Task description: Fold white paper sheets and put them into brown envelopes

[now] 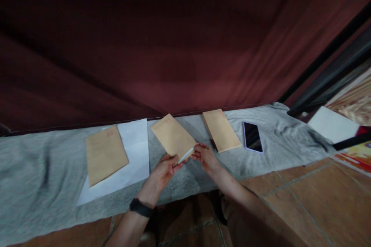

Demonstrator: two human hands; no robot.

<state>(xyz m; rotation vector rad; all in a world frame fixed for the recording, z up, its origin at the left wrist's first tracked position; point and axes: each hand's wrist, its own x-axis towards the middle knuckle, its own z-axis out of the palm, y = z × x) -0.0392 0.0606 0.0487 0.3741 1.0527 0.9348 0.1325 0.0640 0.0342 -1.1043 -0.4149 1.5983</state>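
A brown paper envelope (174, 135) lies tilted in the middle of the grey cloth, its near end lifted in both hands. White paper (186, 155) shows at the envelope's near opening. My left hand (165, 168), with a dark band on the wrist, is closed on the near left corner. The near right corner is pinched by my right hand (204, 156). To the left, another brown envelope (106, 154) rests on white paper sheets (136, 154). A stack of brown envelopes (222, 130) is just beyond my right hand.
A phone (253, 137) with a dark screen and pale purple edge lies right of the stack. The grey cloth (278, 135) covers a narrow ledge against a dark red curtain (174, 65). Tiled floor (313, 197) is below, and a white board (333, 123) stands at far right.
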